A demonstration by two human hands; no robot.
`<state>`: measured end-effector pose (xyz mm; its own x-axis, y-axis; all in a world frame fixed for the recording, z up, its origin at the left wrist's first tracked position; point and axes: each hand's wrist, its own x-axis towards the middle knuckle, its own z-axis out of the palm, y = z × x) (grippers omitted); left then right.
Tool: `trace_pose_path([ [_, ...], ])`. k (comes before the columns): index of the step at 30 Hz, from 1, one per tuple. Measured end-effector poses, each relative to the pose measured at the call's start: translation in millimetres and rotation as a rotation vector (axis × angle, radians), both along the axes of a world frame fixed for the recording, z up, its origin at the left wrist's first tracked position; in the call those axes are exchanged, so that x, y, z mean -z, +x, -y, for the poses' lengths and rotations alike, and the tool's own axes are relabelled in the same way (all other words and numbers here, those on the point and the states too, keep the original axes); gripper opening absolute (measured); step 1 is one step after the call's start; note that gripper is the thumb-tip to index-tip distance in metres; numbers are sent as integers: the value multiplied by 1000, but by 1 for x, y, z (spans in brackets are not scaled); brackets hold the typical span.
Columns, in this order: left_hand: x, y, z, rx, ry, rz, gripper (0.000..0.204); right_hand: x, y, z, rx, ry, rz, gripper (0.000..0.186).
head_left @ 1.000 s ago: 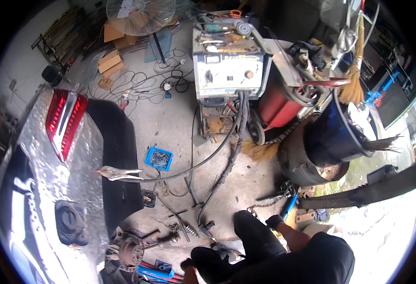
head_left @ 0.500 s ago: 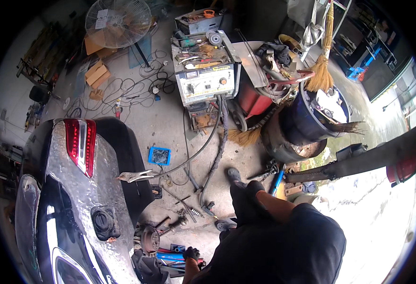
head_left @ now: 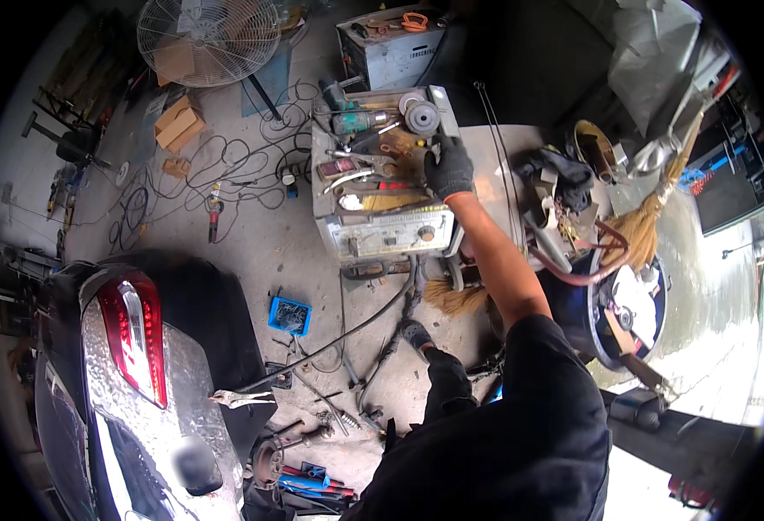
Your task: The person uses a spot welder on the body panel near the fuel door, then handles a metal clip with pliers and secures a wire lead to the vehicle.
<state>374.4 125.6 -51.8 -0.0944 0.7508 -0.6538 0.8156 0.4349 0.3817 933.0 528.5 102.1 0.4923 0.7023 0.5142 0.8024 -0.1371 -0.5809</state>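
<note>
My right hand (head_left: 449, 169), in a dark glove, reaches to the right side of the top of a boxy welding machine (head_left: 373, 243). Its thumb stands apart from the fingers, and nothing shows in its grip. Beside it lie pliers (head_left: 347, 180), a green power tool (head_left: 356, 122), grinding discs (head_left: 421, 117) and a flat tan-bristled brush (head_left: 390, 201). My left hand is out of sight. At the lower left, a clamp (head_left: 241, 398) on a cable grips the edge of a bare-metal car panel (head_left: 182, 360) with a red tail light (head_left: 134, 339).
A blue tray of small parts (head_left: 290, 315) sits on the floor among cables and loose tools. A large fan (head_left: 208, 39) stands at the far left, near a cardboard box (head_left: 179, 124). On the right are a straw broom (head_left: 651, 217) and a dark blue drum (head_left: 577, 326).
My right hand has swung from beside my leg to the machine's top. My left hand has left the view from near the blue and red tools. The view has shifted closer to the machine.
</note>
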Motion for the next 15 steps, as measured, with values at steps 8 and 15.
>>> trace_pose_path([
  [8, -99, 171, -227, 127, 462, 294, 26, 17, 87, 57, 232, -272, 177, 43],
  [15, -167, 325, -489, 423, 1184, 184, 31, 80, 49, 174, 310, -516, 340, 54],
])
